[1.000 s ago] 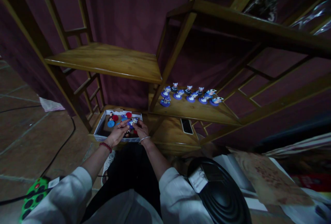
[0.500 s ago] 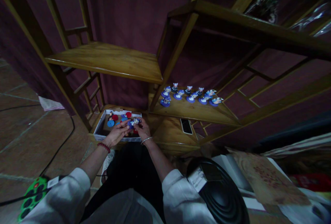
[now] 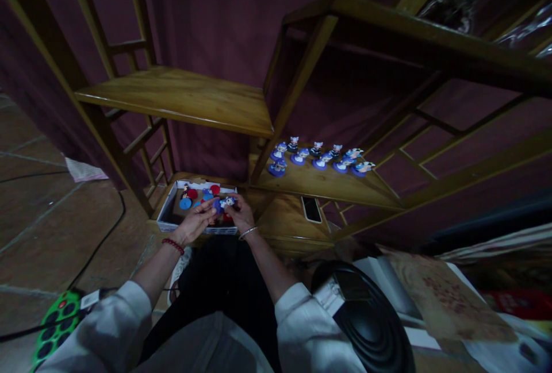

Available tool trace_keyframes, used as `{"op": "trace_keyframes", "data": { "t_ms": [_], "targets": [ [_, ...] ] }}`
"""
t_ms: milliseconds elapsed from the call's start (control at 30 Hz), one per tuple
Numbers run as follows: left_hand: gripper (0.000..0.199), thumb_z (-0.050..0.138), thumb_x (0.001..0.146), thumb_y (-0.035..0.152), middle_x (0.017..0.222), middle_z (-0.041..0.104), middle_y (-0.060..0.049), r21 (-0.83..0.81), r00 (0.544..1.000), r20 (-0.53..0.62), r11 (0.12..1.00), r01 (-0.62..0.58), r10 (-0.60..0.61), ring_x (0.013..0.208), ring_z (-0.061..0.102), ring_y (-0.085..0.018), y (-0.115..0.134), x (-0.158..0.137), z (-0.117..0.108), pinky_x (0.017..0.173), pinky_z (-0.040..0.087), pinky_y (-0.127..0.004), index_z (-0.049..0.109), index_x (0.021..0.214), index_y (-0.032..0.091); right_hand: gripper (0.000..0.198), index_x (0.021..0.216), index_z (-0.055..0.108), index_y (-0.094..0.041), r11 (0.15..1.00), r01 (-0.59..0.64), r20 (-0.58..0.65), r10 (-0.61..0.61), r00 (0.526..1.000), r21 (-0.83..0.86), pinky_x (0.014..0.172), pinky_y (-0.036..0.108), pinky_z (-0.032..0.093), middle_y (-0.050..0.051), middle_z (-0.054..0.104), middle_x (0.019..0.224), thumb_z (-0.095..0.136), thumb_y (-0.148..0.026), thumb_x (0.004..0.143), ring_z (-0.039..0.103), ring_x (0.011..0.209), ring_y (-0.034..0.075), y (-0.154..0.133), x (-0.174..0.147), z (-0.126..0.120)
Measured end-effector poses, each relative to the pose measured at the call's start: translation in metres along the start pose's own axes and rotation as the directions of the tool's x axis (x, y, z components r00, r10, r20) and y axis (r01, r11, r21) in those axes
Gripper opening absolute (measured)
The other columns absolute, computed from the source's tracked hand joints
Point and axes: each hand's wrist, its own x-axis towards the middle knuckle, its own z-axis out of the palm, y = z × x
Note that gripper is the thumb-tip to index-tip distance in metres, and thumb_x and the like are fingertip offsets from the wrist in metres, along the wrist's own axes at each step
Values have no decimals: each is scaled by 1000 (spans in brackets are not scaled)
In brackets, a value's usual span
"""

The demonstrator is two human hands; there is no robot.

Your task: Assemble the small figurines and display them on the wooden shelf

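Between my two hands is a small figurine (image 3: pixel 226 203) with a purple round base and a white-and-purple body. My left hand (image 3: pixel 196 221) pinches it by the base side, while my right hand (image 3: pixel 241 214) grips its upper end. Both hands are above a shallow cardboard box (image 3: pixel 169 225), which holds figurines with red and blue round bases; my hands cover part of its contents. To the right, several similar figurines (image 3: pixel 300 156) stand in loose rows on a wooden shelf (image 3: pixel 310 182).
A phone (image 3: pixel 311 209) lies on the lower board right of the box. A higher shelf (image 3: pixel 176 99) overhangs the box. A black ribbed object (image 3: pixel 366 315) is by my right arm. A green power strip (image 3: pixel 56 327) and cables lie on the floor at left.
My right hand has shifted slightly to the right along the figurine. The figurine stays over the box, and the view has moved a little.
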Motion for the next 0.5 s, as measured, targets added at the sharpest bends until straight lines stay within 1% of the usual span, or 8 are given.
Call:
{"op": "trace_keyframes", "data": {
  "t_ms": [67, 133, 233, 333, 500],
  "targets": [
    [41, 68, 64, 9, 98, 65, -6, -11, 1000, -9, 1000, -3, 3, 92, 60, -16, 0, 0, 0, 83, 46, -27, 63, 104, 16, 36, 102, 54, -25, 1000, 18, 18, -18, 1000, -11, 58, 22, 49, -4, 60, 79, 55, -27, 67, 56, 65, 11, 1, 1, -1],
    [37, 67, 64, 9, 97, 65, -6, -16, 1000, -5, 1000, -5, 5, 90, 60, -16, -1, 1, -2, 80, 47, -26, 63, 101, 16, 34, 101, 55, -25, 999, 37, 22, -36, 999, -25, 60, 23, 49, -4, 60, 80, 56, -27, 67, 56, 66, 11, 2, 2, -2],
    [30, 66, 66, 10, 95, 65, -6, -13, 1000, 2, 1000, 3, -3, 85, 61, -15, -2, 2, -6, 74, 49, -25, 64, 96, 16, 31, 99, 55, -25, 994, 98, 30, -96, 995, -49, 68, 24, 49, -5, 61, 83, 56, -26, 67, 57, 73, 12, 1, 2, -3],
    [27, 65, 68, 9, 92, 65, -6, -7, 1000, 1, 1000, 6, -6, 83, 62, -14, -3, 3, -8, 72, 49, -23, 64, 94, 15, 28, 96, 56, -25, 986, 161, 33, -159, 987, -52, 76, 25, 47, -4, 62, 86, 57, -25, 68, 58, 78, 12, -1, 1, -4],
    [24, 66, 68, 9, 86, 66, -4, -26, 1000, -16, 1000, -3, 2, 78, 61, -12, -3, 3, -7, 71, 49, -22, 65, 91, 14, 25, 93, 55, -25, 978, 192, 29, -190, 981, -84, 74, 25, 46, -4, 61, 84, 57, -23, 68, 58, 76, 12, -7, -2, -4]
  ]
}}
